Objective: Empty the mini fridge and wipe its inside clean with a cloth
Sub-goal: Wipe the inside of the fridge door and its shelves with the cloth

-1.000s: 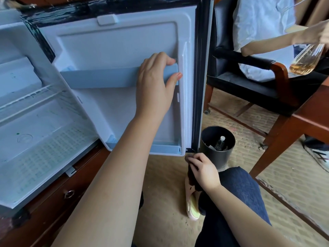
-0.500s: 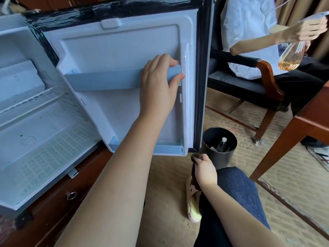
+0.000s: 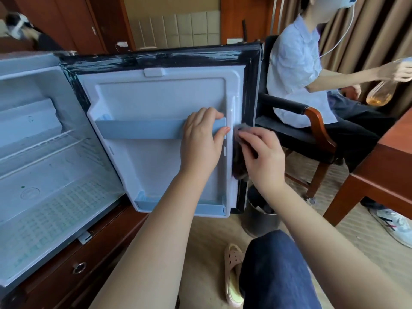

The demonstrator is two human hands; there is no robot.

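Hands meet at the open door of a white mini fridge (image 3: 44,186): the left hand (image 3: 200,141) grips the pale blue plastic door shelf (image 3: 140,129), while the right hand (image 3: 262,157), at its three o'clock, pinches a dark cloth (image 3: 238,163) against the door's black rubber seal (image 3: 249,97). The fridge's cavity lies at nine o'clock.

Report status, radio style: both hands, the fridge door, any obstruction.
Left hand grips door shelf rail. Right hand holds dark cloth against door's edge. Fridge cavity shows no items. Nothing obstructing; bin below.
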